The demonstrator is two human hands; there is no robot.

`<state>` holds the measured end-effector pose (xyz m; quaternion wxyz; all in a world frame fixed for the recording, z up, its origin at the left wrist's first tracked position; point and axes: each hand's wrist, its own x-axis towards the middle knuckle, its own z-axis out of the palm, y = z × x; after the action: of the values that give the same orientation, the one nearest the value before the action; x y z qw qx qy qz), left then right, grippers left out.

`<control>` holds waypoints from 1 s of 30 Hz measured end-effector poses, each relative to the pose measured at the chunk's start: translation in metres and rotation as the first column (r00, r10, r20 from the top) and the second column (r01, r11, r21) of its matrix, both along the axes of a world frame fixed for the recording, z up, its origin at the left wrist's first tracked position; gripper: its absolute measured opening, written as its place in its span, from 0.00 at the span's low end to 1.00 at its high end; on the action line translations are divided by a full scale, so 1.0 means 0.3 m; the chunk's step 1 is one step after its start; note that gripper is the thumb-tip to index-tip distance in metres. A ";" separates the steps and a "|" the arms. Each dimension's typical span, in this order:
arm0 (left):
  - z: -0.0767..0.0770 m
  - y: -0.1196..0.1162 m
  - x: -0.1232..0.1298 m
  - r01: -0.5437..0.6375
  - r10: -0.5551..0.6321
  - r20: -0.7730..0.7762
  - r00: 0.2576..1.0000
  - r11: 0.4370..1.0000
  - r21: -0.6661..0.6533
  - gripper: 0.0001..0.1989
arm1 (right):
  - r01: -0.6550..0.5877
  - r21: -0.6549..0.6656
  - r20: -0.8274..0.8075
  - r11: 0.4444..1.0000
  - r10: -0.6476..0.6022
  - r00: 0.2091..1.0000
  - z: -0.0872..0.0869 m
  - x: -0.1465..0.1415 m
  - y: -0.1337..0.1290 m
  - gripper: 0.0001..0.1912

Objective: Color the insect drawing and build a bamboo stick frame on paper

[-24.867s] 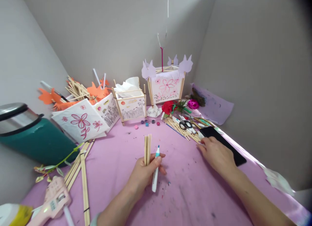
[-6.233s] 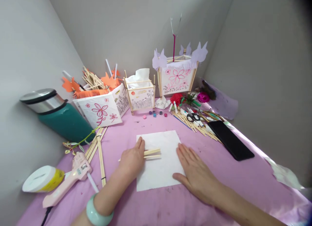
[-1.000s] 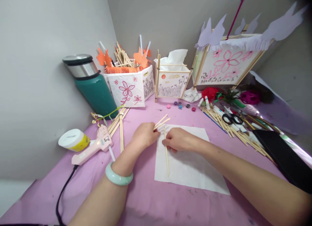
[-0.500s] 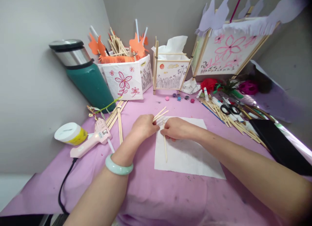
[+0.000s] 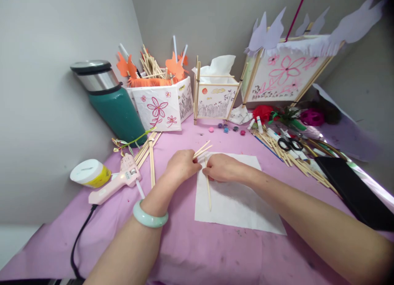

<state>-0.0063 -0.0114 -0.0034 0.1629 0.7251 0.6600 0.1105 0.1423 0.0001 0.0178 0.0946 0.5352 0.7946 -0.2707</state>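
Observation:
A white paper sheet [image 5: 243,207] lies on the purple cloth [image 5: 212,252]. My left hand [image 5: 184,165], with a pale green bangle [image 5: 150,217] on its wrist, is closed on a few thin wooden sticks [image 5: 203,149] that poke out beyond the fingers over the sheet's upper left corner. Close beside it, my right hand [image 5: 222,167] pinches another wooden stick [image 5: 209,196], which runs down along the sheet's left side. The fingertips of the two hands almost meet. My right hand's fingers partly cover that stick's upper part.
At left are a pink glue gun [image 5: 118,180], a white tub [image 5: 89,173] and a green bottle [image 5: 112,108]. Decorated paper boxes [image 5: 160,108] and a paper lantern [image 5: 283,76] stand behind. Scissors [image 5: 289,144], loose sticks [image 5: 303,164] and a black phone-like slab [image 5: 351,190] lie at right.
The whole view has shifted slightly, so things sit a little lower in it. Both hands keep nearly the same place and still hold their sticks.

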 end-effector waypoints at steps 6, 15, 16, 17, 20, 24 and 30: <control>-0.001 -0.002 -0.001 -0.010 0.010 0.033 0.999 1.000 -0.001 0.04 | -0.032 -0.005 -0.003 0.999 0.032 0.999 -0.006 -0.008 0.004 0.15; 0.073 -0.005 -0.006 -0.143 0.115 0.243 0.963 0.984 0.102 0.14 | 0.156 0.263 -0.358 0.952 -0.053 0.932 0.067 0.129 -0.017 0.21; 0.082 -0.012 0.001 -0.119 0.090 0.361 0.928 0.991 0.058 0.14 | 0.195 0.306 -0.432 0.932 -0.047 0.900 0.067 0.143 -0.024 0.19; 0.090 -0.021 0.009 -0.059 0.060 0.508 0.859 0.998 -0.018 0.14 | 0.233 0.334 -0.505 0.913 -0.036 0.862 0.065 0.153 -0.033 0.17; 0.100 -0.054 0.043 0.280 0.063 0.868 0.492 0.933 -0.227 0.14 | 0.306 0.295 -0.722 0.905 0.002 0.692 0.049 0.150 -0.066 0.14; 0.096 -0.086 0.077 0.497 0.139 0.945 0.298 0.822 -0.277 0.15 | 0.310 0.052 -0.892 0.949 -0.095 0.441 0.031 0.112 -0.092 0.16; 0.109 -0.074 0.067 0.370 0.131 0.950 0.283 0.899 -0.234 0.17 | 0.395 -0.081 -0.933 0.915 -0.208 0.292 0.071 0.150 -0.069 0.15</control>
<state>0.0137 -0.0336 0.0294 0.6790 0.5113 0.3804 0.3643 0.1872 -0.0207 0.0392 -0.4680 0.4327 0.6100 -0.4708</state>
